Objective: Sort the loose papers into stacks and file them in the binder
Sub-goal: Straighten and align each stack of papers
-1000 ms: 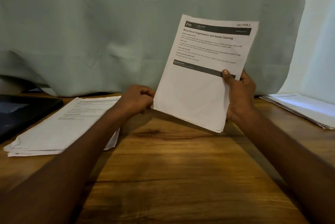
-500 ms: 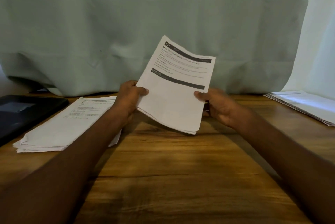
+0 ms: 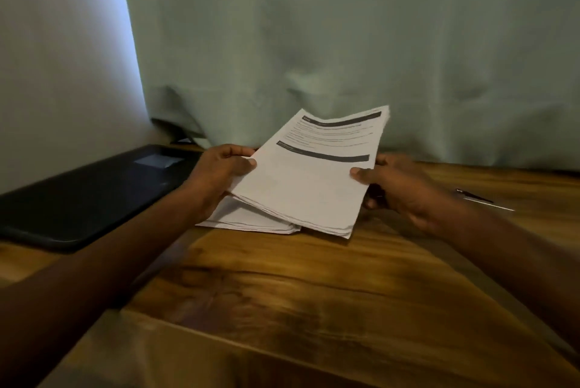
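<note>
Both hands grip the sheaf of papers [image 3: 309,182]: left hand [image 3: 219,172] pinching its left edge, right hand [image 3: 392,182] its right. The sheaf tilts over a paper stack [image 3: 248,219]; binder [image 3: 88,193] lies left, bare worktop [image 3: 282,309] nearer.

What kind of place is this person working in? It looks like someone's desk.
Probably a home or office desk set up for paperwork: a wooden table with a black binder, printed papers held over a stack, and a plain green cloth hung behind.

Printed text on held sheets [image 3: 314,174] blurred and illegible, lower stack [image 3: 251,219] mostly covered, binder [image 3: 78,196] cut by left edge.
</note>
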